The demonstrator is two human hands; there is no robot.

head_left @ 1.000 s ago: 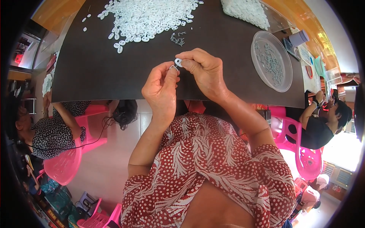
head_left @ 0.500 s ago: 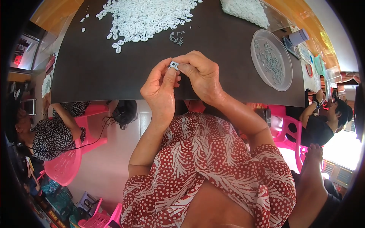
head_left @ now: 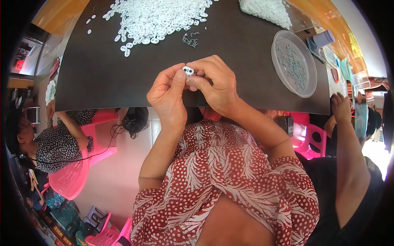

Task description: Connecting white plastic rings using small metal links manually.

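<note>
A small white oval plastic piece with two dark holes (head_left: 188, 70) is held up between my hands, above the near half of the dark table. My left hand (head_left: 169, 91) pinches its left side between thumb and fingers. On the other side, the thumb and forefinger of my right hand (head_left: 215, 84) close on it too. A second pale part shows just beneath the piece, partly hidden by my fingers. Beyond my hands lies a little heap of grey screws (head_left: 190, 41). Farther back spreads a big pile of similar white oval pieces (head_left: 158, 18).
At the right stands a round clear plastic tray (head_left: 273, 61) holding many grey screws. A bag of white pieces (head_left: 266, 13) lies at the back right, near a purple-grey cup (head_left: 323, 39). People sit on both sides, the left one on a pink chair (head_left: 69, 180).
The white piece has turned so that both its holes show, and my right thumb has shifted lower. At the right, a person's arm has risen toward the table's edge.
</note>
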